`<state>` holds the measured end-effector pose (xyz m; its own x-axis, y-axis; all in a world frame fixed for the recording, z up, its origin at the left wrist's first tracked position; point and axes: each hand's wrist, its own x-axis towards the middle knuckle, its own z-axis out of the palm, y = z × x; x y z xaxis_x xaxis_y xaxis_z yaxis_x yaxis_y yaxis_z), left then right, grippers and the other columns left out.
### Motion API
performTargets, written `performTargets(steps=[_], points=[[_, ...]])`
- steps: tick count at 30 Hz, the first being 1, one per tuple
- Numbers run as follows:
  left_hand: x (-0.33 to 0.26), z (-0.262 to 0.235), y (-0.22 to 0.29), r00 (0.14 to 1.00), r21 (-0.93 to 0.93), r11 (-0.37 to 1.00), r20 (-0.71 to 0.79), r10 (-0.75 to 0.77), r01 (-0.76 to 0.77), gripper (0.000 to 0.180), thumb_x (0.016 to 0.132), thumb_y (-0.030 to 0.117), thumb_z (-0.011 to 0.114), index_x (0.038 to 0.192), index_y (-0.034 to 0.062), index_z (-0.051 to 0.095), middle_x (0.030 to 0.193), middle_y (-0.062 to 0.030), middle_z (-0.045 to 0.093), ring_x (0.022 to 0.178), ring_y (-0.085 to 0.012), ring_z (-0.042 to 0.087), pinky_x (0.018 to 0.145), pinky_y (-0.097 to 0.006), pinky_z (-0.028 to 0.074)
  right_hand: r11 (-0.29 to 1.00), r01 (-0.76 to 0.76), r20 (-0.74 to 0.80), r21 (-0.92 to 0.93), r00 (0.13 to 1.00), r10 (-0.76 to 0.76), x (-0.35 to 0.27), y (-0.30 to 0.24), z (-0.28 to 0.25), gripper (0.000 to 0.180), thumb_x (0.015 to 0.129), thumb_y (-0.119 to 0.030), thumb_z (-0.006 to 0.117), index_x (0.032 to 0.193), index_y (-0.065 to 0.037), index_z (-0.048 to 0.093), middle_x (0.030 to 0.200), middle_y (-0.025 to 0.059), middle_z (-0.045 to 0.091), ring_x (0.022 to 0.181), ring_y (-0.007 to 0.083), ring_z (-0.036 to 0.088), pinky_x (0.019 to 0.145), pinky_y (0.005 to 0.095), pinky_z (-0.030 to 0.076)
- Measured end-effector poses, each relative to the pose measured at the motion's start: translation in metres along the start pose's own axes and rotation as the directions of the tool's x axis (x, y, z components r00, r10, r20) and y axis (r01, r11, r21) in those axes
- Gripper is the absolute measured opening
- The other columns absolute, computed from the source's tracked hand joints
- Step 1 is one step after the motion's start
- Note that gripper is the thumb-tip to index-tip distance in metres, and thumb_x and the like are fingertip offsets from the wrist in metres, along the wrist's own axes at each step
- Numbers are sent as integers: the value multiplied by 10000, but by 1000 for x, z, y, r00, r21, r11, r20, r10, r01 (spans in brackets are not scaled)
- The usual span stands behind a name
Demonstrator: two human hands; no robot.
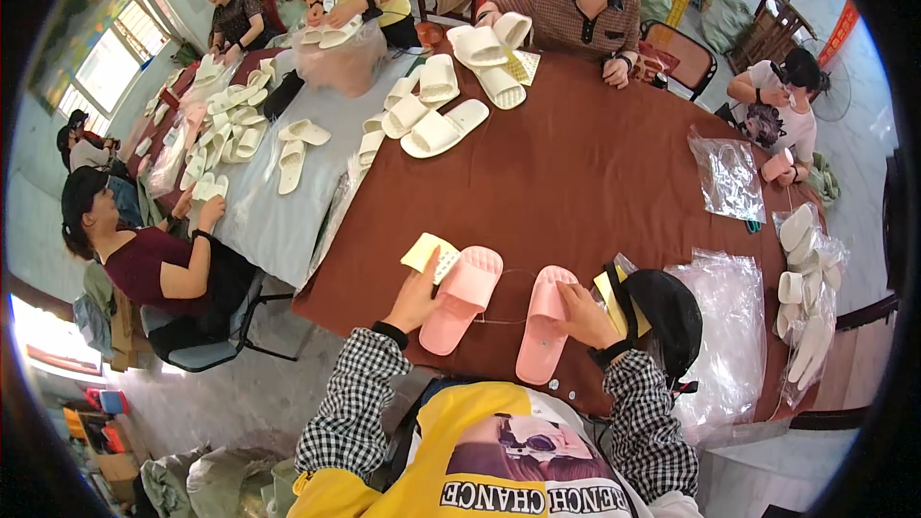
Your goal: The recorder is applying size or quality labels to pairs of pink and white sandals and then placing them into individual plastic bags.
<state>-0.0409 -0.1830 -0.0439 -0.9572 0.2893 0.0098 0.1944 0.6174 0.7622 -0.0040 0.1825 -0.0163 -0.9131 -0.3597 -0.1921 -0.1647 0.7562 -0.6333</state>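
Fingers of each hand rest open, one on each pink slipper (461,297), gripping nothing.

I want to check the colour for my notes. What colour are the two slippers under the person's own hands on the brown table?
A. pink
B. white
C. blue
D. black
A: the left hand rests by one pink slipper and the right hand touches the other pink slipper; the white ones lie farther away.
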Motion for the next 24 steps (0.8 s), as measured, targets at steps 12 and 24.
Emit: performTargets(steps=[12,24], points=[[35,18,37,961,323,946,250,-122,36,850,756,199,722,1494,63,324,1305,-271,538,1259,-481,430,992,-509,431,994,-60,-24,-96,998,58,7,-17,-1,807,761,-387,752,1374,51,463,1346,299,484,1235,433,494,1036,457,415],[23,43,18,999,284,958,-29,-13,20,892,762,86,679,1529,60,223,1249,-299,540,1239,-516,417,979,-551,415,992,124,-186,5,975,-121,35,-28,38,738,796,-301,758,1381,23,445,1354,266,476,1242,437,470,1044,480,391]])
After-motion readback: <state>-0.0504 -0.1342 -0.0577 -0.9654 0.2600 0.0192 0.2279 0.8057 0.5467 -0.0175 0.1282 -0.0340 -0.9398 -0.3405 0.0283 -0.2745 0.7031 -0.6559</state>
